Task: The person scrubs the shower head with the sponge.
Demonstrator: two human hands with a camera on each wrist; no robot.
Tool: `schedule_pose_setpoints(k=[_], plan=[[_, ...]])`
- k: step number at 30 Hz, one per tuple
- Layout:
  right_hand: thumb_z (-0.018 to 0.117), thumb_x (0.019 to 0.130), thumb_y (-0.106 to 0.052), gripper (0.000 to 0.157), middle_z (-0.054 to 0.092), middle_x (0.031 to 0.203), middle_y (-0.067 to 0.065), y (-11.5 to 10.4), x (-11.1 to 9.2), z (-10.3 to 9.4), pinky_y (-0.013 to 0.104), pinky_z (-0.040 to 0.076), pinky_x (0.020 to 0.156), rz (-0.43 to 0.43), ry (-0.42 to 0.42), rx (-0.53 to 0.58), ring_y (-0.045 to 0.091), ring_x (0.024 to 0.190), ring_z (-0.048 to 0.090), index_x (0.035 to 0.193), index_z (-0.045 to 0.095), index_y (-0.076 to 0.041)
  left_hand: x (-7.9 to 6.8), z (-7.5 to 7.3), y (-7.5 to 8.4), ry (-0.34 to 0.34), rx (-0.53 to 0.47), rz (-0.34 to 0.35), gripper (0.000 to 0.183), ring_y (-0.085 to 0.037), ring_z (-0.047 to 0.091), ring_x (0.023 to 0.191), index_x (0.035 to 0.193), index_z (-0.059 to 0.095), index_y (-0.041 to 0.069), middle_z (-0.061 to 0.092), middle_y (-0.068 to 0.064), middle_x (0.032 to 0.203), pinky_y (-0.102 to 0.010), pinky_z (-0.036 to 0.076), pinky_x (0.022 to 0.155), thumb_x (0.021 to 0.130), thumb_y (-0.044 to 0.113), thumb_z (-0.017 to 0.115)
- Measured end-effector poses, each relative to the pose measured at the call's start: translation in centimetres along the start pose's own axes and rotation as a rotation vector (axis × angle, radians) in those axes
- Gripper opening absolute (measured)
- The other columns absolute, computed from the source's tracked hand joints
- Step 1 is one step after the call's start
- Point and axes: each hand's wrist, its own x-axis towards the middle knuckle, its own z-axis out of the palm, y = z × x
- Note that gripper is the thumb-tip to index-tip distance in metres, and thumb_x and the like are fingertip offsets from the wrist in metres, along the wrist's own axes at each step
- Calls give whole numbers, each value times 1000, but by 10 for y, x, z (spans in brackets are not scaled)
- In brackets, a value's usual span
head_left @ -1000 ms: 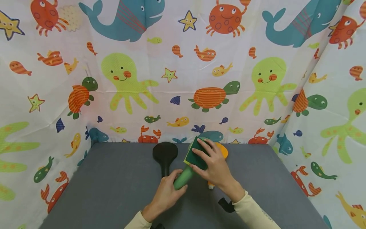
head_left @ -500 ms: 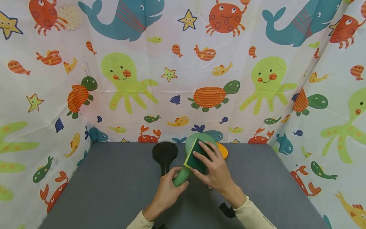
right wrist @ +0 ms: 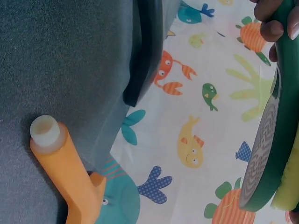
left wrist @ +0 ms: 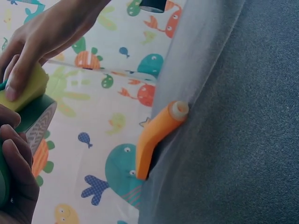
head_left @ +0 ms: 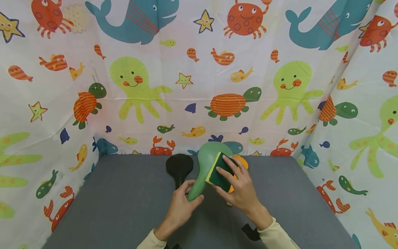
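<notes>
The green shower head (head_left: pixel 206 164) is held up over the table (head_left: pixel 130 200), its pale patterned face turned away from you. Your left hand (head_left: pixel 181 204) grips its handle; your right hand (head_left: pixel 240 188) pinches the sponge (head_left: pixel 222 174), with the yellow foam against the green back and the dark pad under your fingers. To wipe well, I'd brace the handle firmly, press evenly and follow the curve from the neck to the rim. Mind the black shower head (head_left: pixel 179 167) near your left hand and the orange shower head (head_left: pixel 243 162) behind the sponge.
</notes>
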Motion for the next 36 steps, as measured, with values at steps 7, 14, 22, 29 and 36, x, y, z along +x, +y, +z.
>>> schedule_pose_setpoints(k=[7, 14, 22, 29, 36], plan=[[53, 93, -59, 53, 53, 144, 16, 6, -1, -5, 63, 47, 92, 8, 18, -9, 42, 129, 46, 123, 68, -18, 0, -3, 6, -8, -117, -58, 51, -12, 59, 58, 129, 56, 9, 69, -12, 91, -26, 50, 54, 82, 15, 78], [53, 93, -60, 55, 53, 144, 15, 14, -3, -10, 59, 46, 97, 22, 42, -49, 40, 130, 46, 123, 68, -17, 0, -6, 10, -31, -165, -98, 53, -12, 57, 54, 131, 53, 7, 67, -13, 90, -29, 50, 50, 84, 14, 76], [56, 91, -60, 56, 52, 145, 15, 25, -1, -12, 61, 46, 96, 58, 72, -23, 40, 129, 47, 121, 68, -14, 0, -11, 14, -46, -231, -153, 52, -11, 52, 49, 130, 53, 8, 61, -8, 79, -25, 46, 46, 84, 13, 76], [57, 90, -60, 57, 53, 145, 14, 27, 3, -11, 60, 54, 85, 125, 108, 28, 37, 130, 47, 124, 68, -15, 0, -14, 16, -54, -253, -170, 53, -11, 51, 49, 130, 53, 9, 60, -5, 76, -25, 45, 46, 84, 15, 77], [60, 89, -58, 56, 52, 145, 15, 21, 3, -3, 60, 54, 84, 167, 160, 53, 38, 131, 45, 121, 69, -13, 2, -14, 16, -73, -288, -181, 54, -10, 50, 49, 131, 50, 7, 59, -4, 72, -25, 45, 46, 85, 18, 76]])
